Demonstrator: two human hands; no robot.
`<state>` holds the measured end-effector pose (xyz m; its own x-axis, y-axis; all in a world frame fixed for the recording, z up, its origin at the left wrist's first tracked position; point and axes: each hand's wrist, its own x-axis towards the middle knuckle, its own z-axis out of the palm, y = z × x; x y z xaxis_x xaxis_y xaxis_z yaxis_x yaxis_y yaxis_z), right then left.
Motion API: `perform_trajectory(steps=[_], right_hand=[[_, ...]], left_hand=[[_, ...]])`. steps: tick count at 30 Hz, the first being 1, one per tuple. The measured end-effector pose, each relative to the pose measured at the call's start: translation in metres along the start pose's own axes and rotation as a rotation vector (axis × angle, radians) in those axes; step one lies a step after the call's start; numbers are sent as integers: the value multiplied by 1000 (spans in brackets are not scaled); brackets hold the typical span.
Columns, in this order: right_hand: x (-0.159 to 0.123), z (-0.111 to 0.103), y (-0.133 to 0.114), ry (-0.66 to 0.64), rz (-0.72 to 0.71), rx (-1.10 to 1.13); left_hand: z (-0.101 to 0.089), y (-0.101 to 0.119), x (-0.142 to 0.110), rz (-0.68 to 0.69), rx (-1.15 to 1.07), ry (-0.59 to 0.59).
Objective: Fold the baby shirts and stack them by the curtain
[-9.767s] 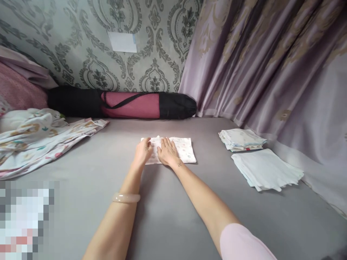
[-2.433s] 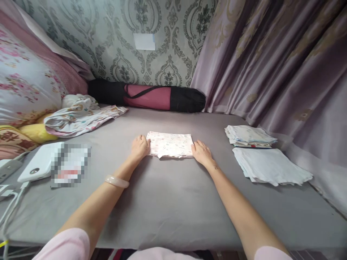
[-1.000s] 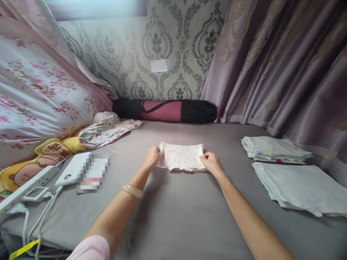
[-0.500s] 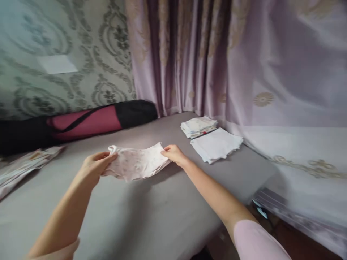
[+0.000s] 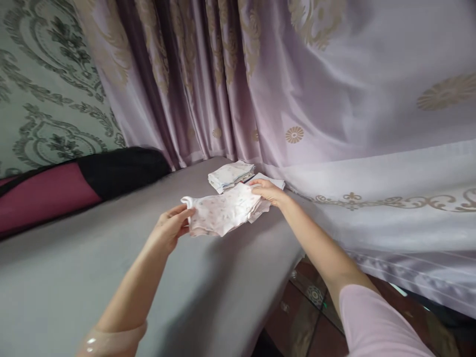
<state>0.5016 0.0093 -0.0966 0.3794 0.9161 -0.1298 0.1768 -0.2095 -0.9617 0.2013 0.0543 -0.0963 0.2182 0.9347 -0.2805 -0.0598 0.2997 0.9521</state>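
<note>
Stretched between both hands is a small white cloth garment [image 5: 219, 212] with a faint print, held above the grey bed surface [image 5: 148, 277]. My left hand [image 5: 171, 227] pinches its left end, where the edge curls over. At the other end, my right hand [image 5: 268, 192] grips the garment's upper right corner between thumb and fingers. Behind it lies a stack of folded printed cloths [image 5: 231, 174]. A stack of plain white cloths [image 5: 265, 179] beside that one is partly covered by my right hand and the garment.
A long black and pink bag [image 5: 122, 171] lies along the patterned wall at the left. Lilac curtains [image 5: 208, 89] hang behind the bed and down its right side. Below the bed's right edge, the tiled floor [image 5: 297, 302] shows.
My view has turned to the right. Both hands have carried the garment rightward, close to the stacks, and it now overlaps the plain white one. Both hands keep their hold.
</note>
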Motion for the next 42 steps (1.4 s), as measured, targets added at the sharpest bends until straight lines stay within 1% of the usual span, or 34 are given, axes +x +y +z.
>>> perform_trajectory(steps=[3, 5, 7, 10, 14, 17, 21, 26, 29, 31, 33, 35, 38, 40, 41, 42], right_hand=[[10, -35, 0, 81, -54, -130], [17, -52, 0, 137, -105, -231], [25, -65, -1, 188, -141, -407], [39, -77, -1, 238, -170, -678], [55, -85, 0, 281, -198, -826], [63, -86, 3, 312, -210, -948], [66, -81, 11, 350, -224, -1095], [63, -72, 25, 354, -212, -1235], [63, -64, 35, 312, -156, -1299], [65, -57, 39, 297, -88, -1327], [67, -46, 40, 308, -17, -1340], [68, -33, 39, 311, 5, -1341], [67, -9, 36, 257, -50, -1323], [65, 7, 36, 200, -77, -1278], [63, 14, 36, 170, -74, -1233], [61, 21, 37, 142, -62, -1178]], left_hand=[[35, -8, 10, -25, -84, -98], [55, -14, 16, -13, -119, -135], [73, -21, 22, -10, -143, -154], [98, -32, 29, -20, -183, -169], [124, -48, 38, -80, -250, -158], [137, -61, 42, -140, -303, -145], [145, -79, 46, -155, -320, -195], [144, -94, 53, -151, -280, -253], [143, -100, 57, -131, -258, -224], [144, -103, 60, -86, -203, -205], [144, -104, 62, 10, -93, -204], [144, -104, 64, 156, 89, -211], [142, -103, 69, 437, 421, -225], [140, -105, 72, 602, 582, -230], [139, -106, 73, 643, 636, -222], [137, -107, 74, 647, 676, -204]])
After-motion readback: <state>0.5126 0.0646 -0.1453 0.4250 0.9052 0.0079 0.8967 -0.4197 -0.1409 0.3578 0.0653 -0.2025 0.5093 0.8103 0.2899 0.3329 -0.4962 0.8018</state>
